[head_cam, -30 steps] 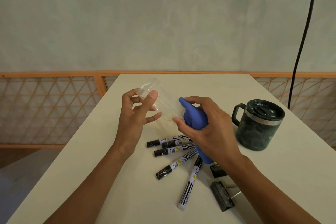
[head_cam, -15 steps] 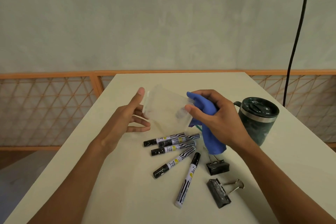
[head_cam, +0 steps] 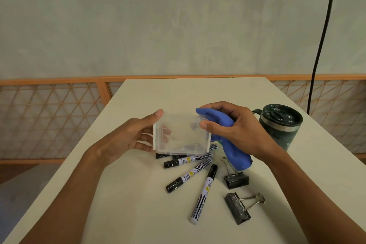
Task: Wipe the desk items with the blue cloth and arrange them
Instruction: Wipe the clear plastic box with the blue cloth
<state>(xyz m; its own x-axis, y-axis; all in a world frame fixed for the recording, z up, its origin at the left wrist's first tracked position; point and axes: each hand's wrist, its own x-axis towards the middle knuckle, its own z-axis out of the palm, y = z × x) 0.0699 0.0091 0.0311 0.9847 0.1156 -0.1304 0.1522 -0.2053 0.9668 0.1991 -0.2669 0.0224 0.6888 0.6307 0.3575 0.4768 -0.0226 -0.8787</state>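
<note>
A clear plastic box is held above the cream desk, its open side facing me. My left hand holds its left side, thumb on the top edge and fingers behind the wall. My right hand pinches the box's right top corner with the thumb while gripping the bunched blue cloth, which hangs down toward the desk. Below the box lie several black-and-white markers, partly hidden by it. Two black binder clips lie to their right.
A dark green lidded mug with a handle stands right of my right hand. A black cable hangs down behind it. An orange lattice railing runs behind the desk's far and left edges.
The clear box has turned so its open side faces me and has dropped lower over the markers. My left hand now holds its left side; my right thumb shifted to the right corner.
</note>
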